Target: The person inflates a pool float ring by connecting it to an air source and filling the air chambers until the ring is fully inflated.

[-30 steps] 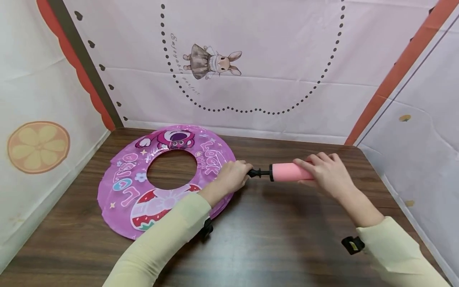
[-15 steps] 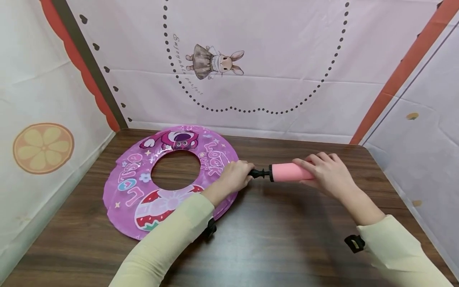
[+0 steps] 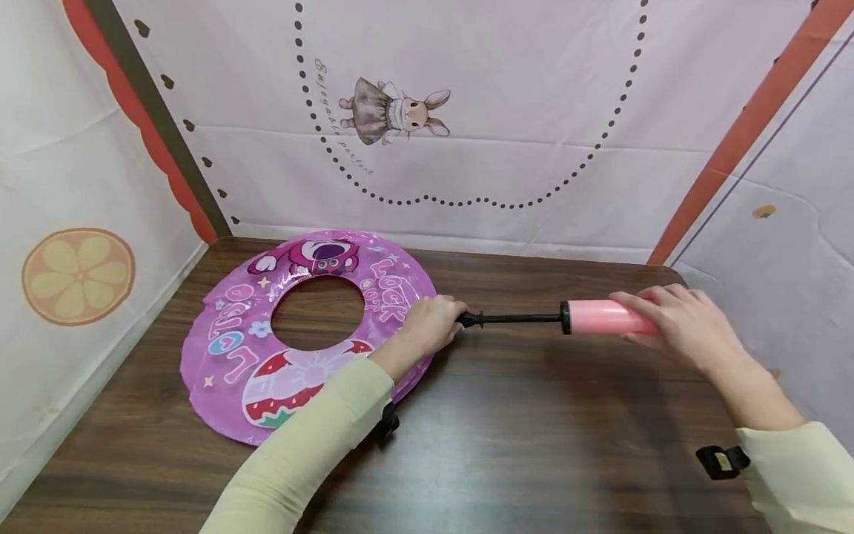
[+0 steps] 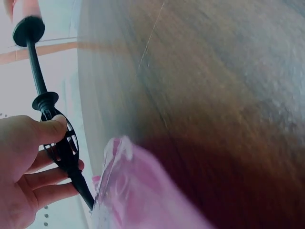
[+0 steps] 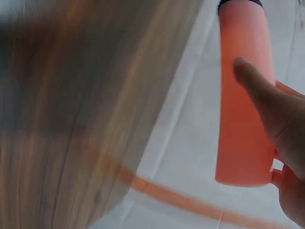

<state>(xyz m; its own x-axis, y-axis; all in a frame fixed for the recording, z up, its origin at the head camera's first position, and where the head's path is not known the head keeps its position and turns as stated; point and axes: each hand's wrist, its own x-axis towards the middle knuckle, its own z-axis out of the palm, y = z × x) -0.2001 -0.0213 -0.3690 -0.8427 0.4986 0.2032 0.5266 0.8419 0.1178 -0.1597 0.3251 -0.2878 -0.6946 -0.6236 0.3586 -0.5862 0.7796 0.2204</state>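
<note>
A purple swim ring point(image 3: 223, 400) with printed letters and a strawberry pattern lies flat on the table's left half, somewhat wrinkled at its edge. Over its right edge my left hand point(image 3: 430, 324) pinches the black handle point(image 4: 61, 143) of a hand pump between thumb and fingers. In the left wrist view the slim nozzle point(image 4: 83, 191) beyond the handle runs down to the ring's plastic point(image 4: 143, 186). To the right, my right hand point(image 3: 687, 326) grips the pump's pink barrel point(image 3: 607, 317), its thumb along the side. Between the hands a long stretch of black rod point(image 3: 520, 319) shows.
The dark wood-grain table point(image 3: 467, 445) is bounded by a pale printed cloth point(image 3: 507, 89) at the back, with similar cloth on the left and right sides. Black camera mounts point(image 3: 723, 461) sit at both sleeves.
My right hand first edged the barrel in toward the left, then drew it well to the right, so the rod is far longer exposed. The left hand stays at the ring's edge.
</note>
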